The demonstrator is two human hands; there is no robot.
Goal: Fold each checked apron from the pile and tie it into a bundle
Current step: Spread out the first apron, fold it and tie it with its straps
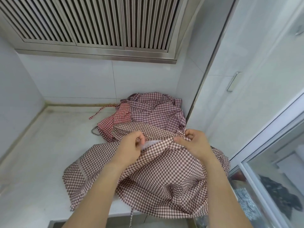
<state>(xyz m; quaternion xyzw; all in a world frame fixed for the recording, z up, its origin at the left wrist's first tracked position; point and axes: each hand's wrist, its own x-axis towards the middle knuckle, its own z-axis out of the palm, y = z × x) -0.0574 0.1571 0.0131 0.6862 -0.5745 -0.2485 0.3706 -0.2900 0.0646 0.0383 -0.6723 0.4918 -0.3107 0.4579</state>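
So both hands, left hand [131,146] and right hand [191,142], pinch the brown checked apron [164,175] along its top edge; the pile [148,111] sits just beyond. Looks like folding's starting, next up: straighten that edge.

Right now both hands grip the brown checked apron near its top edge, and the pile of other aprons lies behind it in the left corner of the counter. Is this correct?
Not quite. The head view shows the pile of other aprons behind it in the right corner, against the white cabinet side. The rest holds: the left hand and the right hand both grip the brown checked apron near its top edge.
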